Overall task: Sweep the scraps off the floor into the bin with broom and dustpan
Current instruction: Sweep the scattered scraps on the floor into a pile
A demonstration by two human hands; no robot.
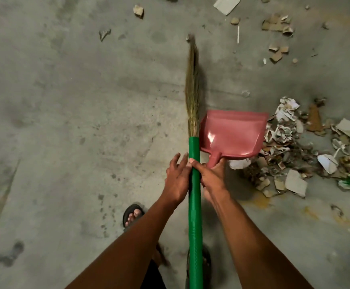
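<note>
Broom: the broom [194, 184] runs from the near edge straight away from the person, green handle near, straw bristles far, their tips blurred above the floor.
Left hand: the left hand [177, 181] lies against the left side of the green handle, fingers spread and nearly straight, not wrapped round it.
Right hand: the right hand [211, 179] grips the stem of the dustpan [232, 134], fingers curled round it, while its thumb presses across the broom handle.
Dustpan: pink, just right of the handle's far end, its mouth turned toward the right.
Scraps: a pile of scraps [307, 151], torn paper and cardboard, lies on the right, touching or just beside the pan's right rim; I cannot tell which.
Loose bits: more cardboard pieces [277, 25] lie far right, and a pale stone-like lump [138, 11] far, left of the bristles.
Floor: the concrete floor [65, 101] is grey and stained.
Foot: a sandalled foot [132, 213] stands near, left of the handle.
</note>
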